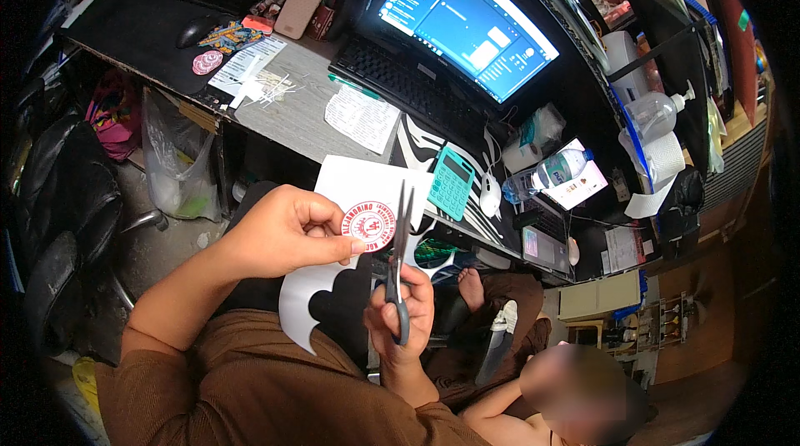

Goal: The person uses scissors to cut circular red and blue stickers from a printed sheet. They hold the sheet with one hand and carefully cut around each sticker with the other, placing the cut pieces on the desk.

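Observation:
My left hand pinches a round white paper label with red print and writing between thumb and fingertips. In my right hand is a pair of scissors with dark handles, its blades pointing up just right of the label. The blades look nearly closed, and whether they touch the label's edge I cannot tell. Behind the label is a white sheet by the desk edge. Below my left hand hangs a white paper offcut with scalloped edges. Another curved offcut shows right of the scissors.
On the grey desk are paper strips, another round label, a written sheet and a keyboard below a lit monitor. A teal calculator, white mouse and water bottle stand right. Another person sits close by.

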Available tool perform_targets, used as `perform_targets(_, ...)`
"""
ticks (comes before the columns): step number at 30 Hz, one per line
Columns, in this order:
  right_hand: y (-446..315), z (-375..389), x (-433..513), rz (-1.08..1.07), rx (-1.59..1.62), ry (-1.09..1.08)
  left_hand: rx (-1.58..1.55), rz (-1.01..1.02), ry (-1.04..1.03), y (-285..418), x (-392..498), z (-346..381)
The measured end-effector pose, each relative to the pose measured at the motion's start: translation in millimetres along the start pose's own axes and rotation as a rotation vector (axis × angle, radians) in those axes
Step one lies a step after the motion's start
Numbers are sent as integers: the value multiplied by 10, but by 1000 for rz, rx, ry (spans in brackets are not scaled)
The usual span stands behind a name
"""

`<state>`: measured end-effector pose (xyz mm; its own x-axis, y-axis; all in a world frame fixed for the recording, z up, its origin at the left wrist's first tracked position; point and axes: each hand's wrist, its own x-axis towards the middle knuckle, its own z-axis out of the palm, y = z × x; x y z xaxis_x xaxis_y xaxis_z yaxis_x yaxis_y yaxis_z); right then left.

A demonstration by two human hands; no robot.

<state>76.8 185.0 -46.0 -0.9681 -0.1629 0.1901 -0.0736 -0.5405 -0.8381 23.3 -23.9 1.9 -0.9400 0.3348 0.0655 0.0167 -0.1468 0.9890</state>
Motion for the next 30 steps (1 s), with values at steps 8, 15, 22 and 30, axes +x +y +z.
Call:
perform_targets(8, 1112, -751, 167, -164, -539, -67, 136, -50, 107, -480, 226, -477)
perform_targets(15, 1729, -1248, -34, 153, -356, 7, 472, 91, 753, -847, 640, -1875)
perform_targets(22, 1703, -1153, -47, 179, -564, 2, 864, 210, 1212, -830, 852, -2846)
perform_targets(30, 1711, -1169, -39, 153, -531, 7, 828, 109, 1238, -976, 891, -3278)
